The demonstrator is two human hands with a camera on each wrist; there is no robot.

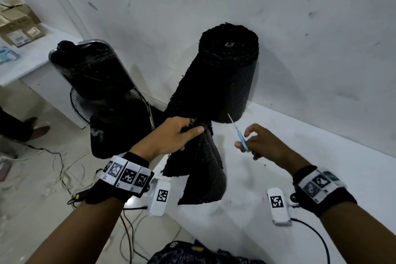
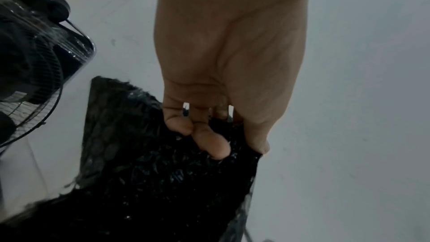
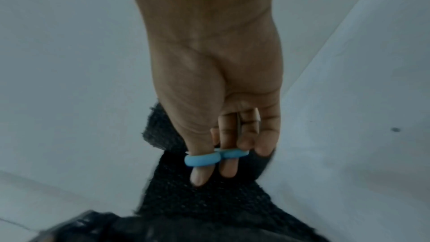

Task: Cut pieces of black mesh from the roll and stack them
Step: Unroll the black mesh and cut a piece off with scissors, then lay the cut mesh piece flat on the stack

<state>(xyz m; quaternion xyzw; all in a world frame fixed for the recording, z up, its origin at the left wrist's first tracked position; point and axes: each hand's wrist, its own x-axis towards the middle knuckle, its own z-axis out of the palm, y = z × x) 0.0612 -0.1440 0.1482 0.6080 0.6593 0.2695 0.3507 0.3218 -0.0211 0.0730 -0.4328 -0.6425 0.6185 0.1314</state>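
A thick roll of black mesh stands upright on the white table against the wall. A loose sheet of mesh hangs from it over the table's front edge. My left hand grips the top of that sheet between thumb and fingers. My right hand holds blue-handled scissors, thumb and fingers through the loops. The blades point up toward the foot of the roll, just right of the held mesh.
A black standing fan wrapped in plastic stands left of the roll. Cardboard boxes sit on a side table at far left. Cables lie across the tiled floor. Two white tagged blocks rest on the table's front part.
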